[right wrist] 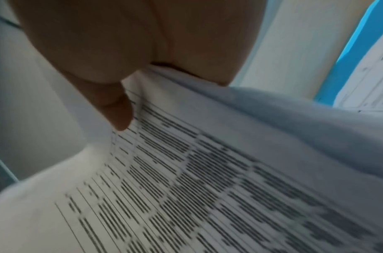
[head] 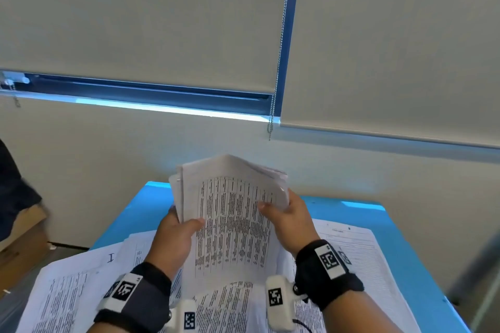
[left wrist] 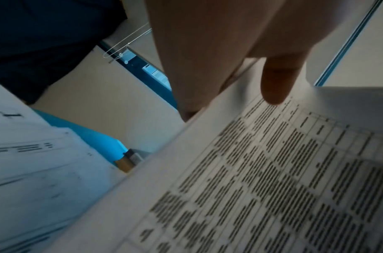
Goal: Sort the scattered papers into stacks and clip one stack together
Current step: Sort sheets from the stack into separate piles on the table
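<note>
Held stack of papers (head: 230, 213) raised above the middle of the blue table (head: 349, 211), long axis running away from the person, far end tipped upward toward the wall. Top sheet faces the person: a printed table of narrow columns with dense dark text, white margins. Far corners fan apart slightly; sheet edges uneven at the left far corner. Near end bows down toward the loose sheets beneath.

Left hand (head: 176, 240) grips the stack's left edge, thumb (left wrist: 277, 82) pressed on the printed face, fingers curled behind. Right hand (head: 289, 222) clamps the right edge the same way, thumb (right wrist: 114, 109) on top, fingers hidden behind the paper.

Scattered papers (head: 70, 286) cover the table's near half, overlapping, skewed at different angles. One form sheet (head: 354, 249) lies flat near the right edge.
</note>
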`<state>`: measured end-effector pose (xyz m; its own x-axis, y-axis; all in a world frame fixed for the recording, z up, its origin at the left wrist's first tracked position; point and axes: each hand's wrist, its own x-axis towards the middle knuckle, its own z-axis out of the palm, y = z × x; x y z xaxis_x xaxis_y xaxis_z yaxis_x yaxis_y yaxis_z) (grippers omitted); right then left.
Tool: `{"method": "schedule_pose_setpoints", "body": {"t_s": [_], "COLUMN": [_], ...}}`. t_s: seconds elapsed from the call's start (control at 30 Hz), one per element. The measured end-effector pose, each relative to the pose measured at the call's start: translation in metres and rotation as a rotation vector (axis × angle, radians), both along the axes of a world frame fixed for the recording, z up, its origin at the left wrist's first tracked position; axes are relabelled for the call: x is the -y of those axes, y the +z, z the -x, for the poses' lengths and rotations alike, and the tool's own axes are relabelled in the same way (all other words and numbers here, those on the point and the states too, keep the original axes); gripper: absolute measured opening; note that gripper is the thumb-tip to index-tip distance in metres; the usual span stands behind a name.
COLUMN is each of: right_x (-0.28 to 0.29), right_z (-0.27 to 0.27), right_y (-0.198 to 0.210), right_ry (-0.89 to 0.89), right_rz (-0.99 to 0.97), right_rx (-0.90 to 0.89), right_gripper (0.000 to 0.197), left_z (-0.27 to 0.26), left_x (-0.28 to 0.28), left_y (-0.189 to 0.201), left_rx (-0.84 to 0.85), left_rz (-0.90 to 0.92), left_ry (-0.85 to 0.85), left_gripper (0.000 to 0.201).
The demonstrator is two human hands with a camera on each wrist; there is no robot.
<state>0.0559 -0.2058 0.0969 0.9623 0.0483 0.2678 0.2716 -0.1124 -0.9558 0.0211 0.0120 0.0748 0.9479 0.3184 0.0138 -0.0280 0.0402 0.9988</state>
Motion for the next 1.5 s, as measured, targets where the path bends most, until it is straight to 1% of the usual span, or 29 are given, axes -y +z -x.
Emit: {"method": "schedule_pose_setpoints", "body": {"t_s": [0.03,0.07,0.1,0.17,0.23,0.27,0.3,0.33,0.37,0.4,0.43,0.47,0.5,0.57,0.63,0.67,0.7,0.73,0.77,0.83,0.9,0.93,1.0,1.07,1.2,1.3,1.4,1.43,1.5], "right_x": [-0.001,-0.001,0.000,0.004,0.009,0.011,0.011,0.011,0.009,0.006,0.003,0.002,0.004,0.019,0.047,0.060,0.070,0.077,0.080,0.078,0.072,0.070,0.067,0.064,0.057,0.056,0.061,0.062,0.062], "right_z": [-0.001,-0.002,-0.003,-0.006,-0.008,-0.007,-0.005,-0.003,-0.001,0.002,0.006,0.010,0.013,0.016,0.015,0.015,0.015,0.014,0.013,0.012,0.009,0.008,0.010,0.016,0.027,0.027,0.025,0.025,0.028], "right_y": [-0.004,-0.008,-0.011,-0.011,-0.008,-0.006,-0.005,-0.005,-0.007,-0.010,-0.015,-0.022,-0.029,-0.040,-0.049,-0.050,-0.049,-0.048,-0.046,-0.039,-0.036,-0.037,-0.043,-0.056,-0.079,-0.075,-0.070,-0.071,-0.078], "right_ry": [-0.041,-0.083,-0.120,-0.193,-0.187,-0.153,-0.102,-0.048,-0.005,0.035,0.062,0.076,0.079,0.079,0.098,0.122,0.141,0.152,0.156,0.151,0.095,0.046,-0.046,-0.078,-0.129,-0.217,-0.227,-0.224,-0.193], "right_rz": [0.071,0.088,0.044,-0.121,-0.392,-0.569,-0.744,-0.881,-0.967,-0.998,-0.997,-0.974,-0.947,-0.902,-0.866,-0.818,-0.753,-0.665,-0.563,-0.334,-0.151,-0.106,-0.069,-0.029,-0.002,-0.060,-0.150,-0.142,-0.050], "right_rx": [-0.013,-0.022,-0.029,-0.034,-0.046,-0.063,-0.089,-0.118,-0.154,-0.186,-0.217,-0.241,-0.261,-0.284,-0.304,-0.315,-0.328,-0.337,-0.336,-0.299,-0.232,-0.213,-0.207,-0.228,-0.278,-0.246,-0.210,-0.216,-0.267], "right_gripper": [0.005,0.009,0.012,0.010,0.011,0.016,0.023,0.030,0.034,0.035,0.034,0.035,0.038,0.048,0.064,0.070,0.071,0.064,0.053,0.037,0.033,0.034,0.031,0.026,0.026,0.023,0.033,0.035,0.026], "left_z": [-0.001,-0.001,-0.002,0.000,0.007,0.012,0.017,0.021,0.024,0.027,0.028,0.029,0.028,0.028,0.028,0.029,0.030,0.031,0.031,0.031,0.029,0.030,0.032,0.038,0.050,0.047,0.043,0.042,0.041], "left_x": [-0.002,-0.004,-0.006,-0.015,-0.021,-0.021,-0.019,-0.014,-0.010,-0.007,-0.008,-0.012,-0.019,-0.035,-0.053,-0.060,-0.067,-0.071,-0.074,-0.076,-0.075,-0.073,-0.069,-0.061,-0.044,-0.039,-0.038,-0.038,-0.037], "left_y": [-0.006,-0.011,-0.015,-0.023,-0.028,-0.031,-0.034,-0.036,-0.038,-0.038,-0.037,-0.033,-0.031,-0.021,-0.013,-0.009,-0.006,-0.002,0.000,0.000,-0.004,-0.008,-0.020,-0.038,-0.067,-0.060,-0.052,-0.054,-0.066], "left_rx": [-0.037,-0.054,-0.052,-0.031,-0.049,-0.054,-0.056,-0.065,-0.073,-0.073,-0.071,-0.061,-0.051,-0.024,-0.014,-0.014,-0.015,-0.012,-0.011,-0.023,-0.038,-0.052,-0.080,-0.130,-0.214,-0.164,-0.105,-0.119,-0.206], "left_rz": [-0.023,-0.039,-0.049,-0.061,-0.022,0.045,0.142,0.258,0.384,0.491,0.565,0.590,0.557,0.416,0.263,0.200,0.146,0.101,0.064,0.006,-0.033,-0.046,-0.048,-0.029,-0.024,-0.007,0.043,0.057,0.037], "left_ry": [-0.021,-0.033,-0.024,0.088,0.243,0.264,0.226,0.148,0.052,-0.025,-0.058,-0.065,-0.054,-0.042,-0.015,-0.007,-0.007,-0.016,-0.025,-0.038,-0.036,-0.030,-0.012,0.031,0.135,0.169,0.148,0.136,0.105], "left_gripper": [0.033,0.034,0.035,0.040,0.055,0.060,0.060,0.059,0.056,0.052,0.049,0.046,0.044,0.040,0.028,0.023,0.021,0.019,0.018,0.017,0.017,0.018,0.024,0.028,0.023,0.029,0.033,0.033,0.031]}}
